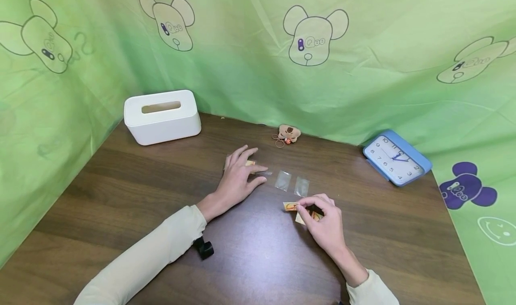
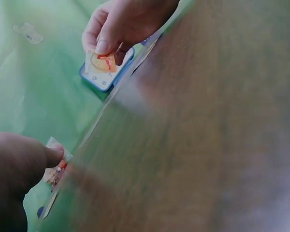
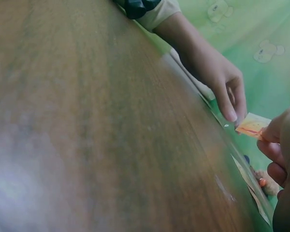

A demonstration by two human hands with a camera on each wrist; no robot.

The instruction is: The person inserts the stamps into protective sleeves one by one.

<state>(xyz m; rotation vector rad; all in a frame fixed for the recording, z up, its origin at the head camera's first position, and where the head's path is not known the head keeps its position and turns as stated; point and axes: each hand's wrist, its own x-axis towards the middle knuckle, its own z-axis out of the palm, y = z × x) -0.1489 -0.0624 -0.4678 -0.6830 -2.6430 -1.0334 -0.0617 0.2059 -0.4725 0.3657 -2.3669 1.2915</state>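
In the head view my right hand [image 1: 324,224] pinches a small orange and yellow picture card [image 1: 290,206] between thumb and index finger. More of these cards [image 1: 300,219] show under that hand, partly covered. My left hand [image 1: 241,177] spreads its fingers low over the table. A clear plastic bag [image 1: 264,173] shows between its thumb and index finger, mostly hidden. Beneath the other fingers lies something yellow [image 1: 251,162], largely covered. Two clear little bags [image 1: 283,181] lie flat between the hands. The left wrist view shows clear plastic [image 2: 67,155] beside the left thumb [image 2: 52,155].
A white tissue box [image 1: 163,126] stands at the back left of the wooden table [image 1: 258,269]. Near the back edge lies a brown plush keychain [image 1: 289,133]. A blue clock [image 1: 397,159] leans at the back right, by the green curtain [image 1: 242,72].
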